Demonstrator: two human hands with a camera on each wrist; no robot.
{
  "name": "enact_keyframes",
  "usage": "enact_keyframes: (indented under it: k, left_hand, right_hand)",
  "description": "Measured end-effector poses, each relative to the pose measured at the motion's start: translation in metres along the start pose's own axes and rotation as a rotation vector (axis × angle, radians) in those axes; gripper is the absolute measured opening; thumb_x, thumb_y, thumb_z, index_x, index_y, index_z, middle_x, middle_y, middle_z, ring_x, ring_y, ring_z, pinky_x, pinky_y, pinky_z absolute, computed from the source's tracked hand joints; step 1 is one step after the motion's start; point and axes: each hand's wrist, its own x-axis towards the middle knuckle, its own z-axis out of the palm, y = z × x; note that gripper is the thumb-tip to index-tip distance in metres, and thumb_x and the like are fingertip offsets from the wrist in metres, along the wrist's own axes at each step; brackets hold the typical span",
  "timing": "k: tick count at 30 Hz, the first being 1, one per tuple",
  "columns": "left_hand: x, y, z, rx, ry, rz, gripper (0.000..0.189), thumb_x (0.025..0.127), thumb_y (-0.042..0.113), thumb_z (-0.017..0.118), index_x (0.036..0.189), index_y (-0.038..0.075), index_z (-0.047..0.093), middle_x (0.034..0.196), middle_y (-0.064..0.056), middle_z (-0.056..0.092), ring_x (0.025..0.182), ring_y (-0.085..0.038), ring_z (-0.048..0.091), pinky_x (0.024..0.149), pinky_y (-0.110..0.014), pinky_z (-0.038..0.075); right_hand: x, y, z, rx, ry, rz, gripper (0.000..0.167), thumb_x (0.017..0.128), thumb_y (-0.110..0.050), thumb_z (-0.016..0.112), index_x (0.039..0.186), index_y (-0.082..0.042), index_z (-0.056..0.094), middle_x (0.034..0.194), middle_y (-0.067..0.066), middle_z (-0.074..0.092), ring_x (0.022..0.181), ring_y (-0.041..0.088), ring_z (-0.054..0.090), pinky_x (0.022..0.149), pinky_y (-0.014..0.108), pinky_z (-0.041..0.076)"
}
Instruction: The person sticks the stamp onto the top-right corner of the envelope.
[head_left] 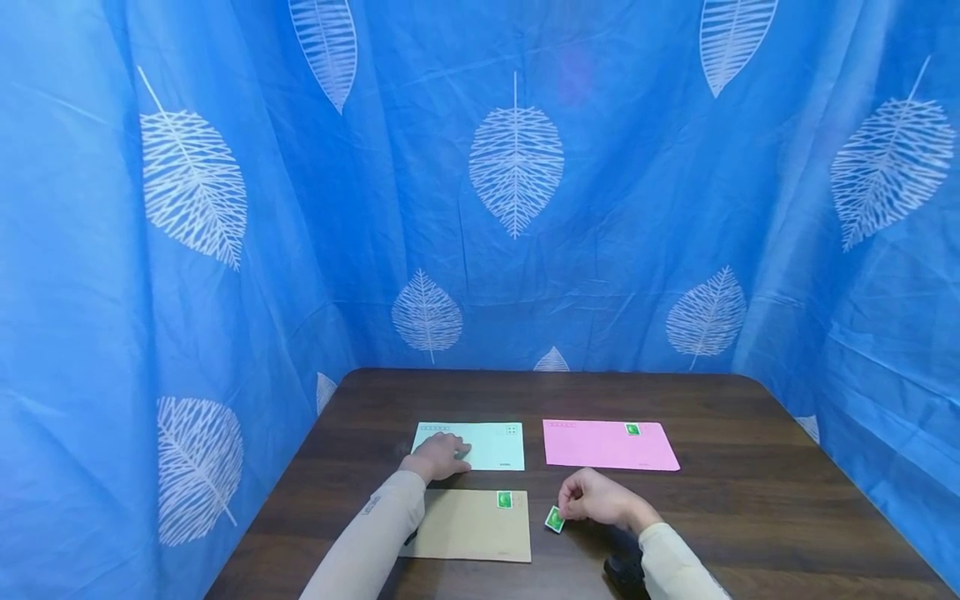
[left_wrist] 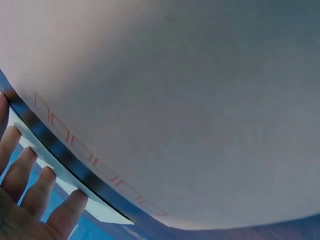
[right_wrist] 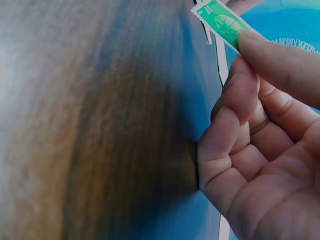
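Between thumb and forefinger my right hand [head_left: 597, 497] pinches a green postage stamp [head_left: 554, 519] by one edge, low over the table to the right of the tan envelope. In the right wrist view the stamp [right_wrist: 223, 22] shows its white perforated border, and the other fingers are curled in. My left hand [head_left: 438, 457] rests with spread fingers on the left part of the mint-green envelope [head_left: 487, 450], whose top right corner has a printed stamp box. Below it lies the tan envelope [head_left: 472, 533], with a green stamp [head_left: 504, 500] at its top right; the left sleeve overlaps its left side.
A pink envelope [head_left: 607, 446] with a green stamp [head_left: 633, 429] near its top right lies at the back right of the dark wooden table [head_left: 750, 500]. A blue curtain [head_left: 600, 275] with white leaf prints surrounds the table's back and sides.
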Motion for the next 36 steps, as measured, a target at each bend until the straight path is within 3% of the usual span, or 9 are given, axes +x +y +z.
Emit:
enact_keyframes:
  k: [15,24,36]
  left_hand:
    - [-0.001,-0.002,0.004,0.021,0.002,0.007,0.043,0.095,0.030,0.067,0.133,0.012,0.066,0.142,-0.012,0.060,0.138,-0.033,0.050,0.116,-0.047,0.039]
    - [-0.004,-0.003,0.006,0.008,0.005,-0.007,0.043,0.095,0.032,0.067,0.134,0.014,0.065,0.144,-0.011,0.059,0.139,-0.033,0.048,0.116,-0.047,0.040]
    - [-0.005,-0.002,0.004,0.026,0.036,-0.002,0.042,0.094,0.032,0.069,0.131,0.014,0.068,0.140,-0.010,0.062,0.136,-0.032,0.052,0.114,-0.046,0.042]
  right_hand:
    - [0.008,-0.005,0.002,0.015,0.018,0.019,0.009,0.092,-0.003,0.066,0.085,0.002,0.068,0.071,0.001,0.059,0.066,0.015,0.052,0.061,0.027,0.045]
    - [0.017,-0.005,0.003,-0.031,0.026,0.012,0.010,0.091,-0.003,0.068,0.081,-0.001,0.068,0.069,0.000,0.061,0.062,0.013,0.050,0.056,0.024,0.043]
    - [0.022,-0.009,0.003,0.017,0.042,0.044,0.008,0.092,-0.001,0.066,0.085,0.002,0.068,0.069,0.000,0.059,0.063,0.013,0.051,0.057,0.024,0.045]
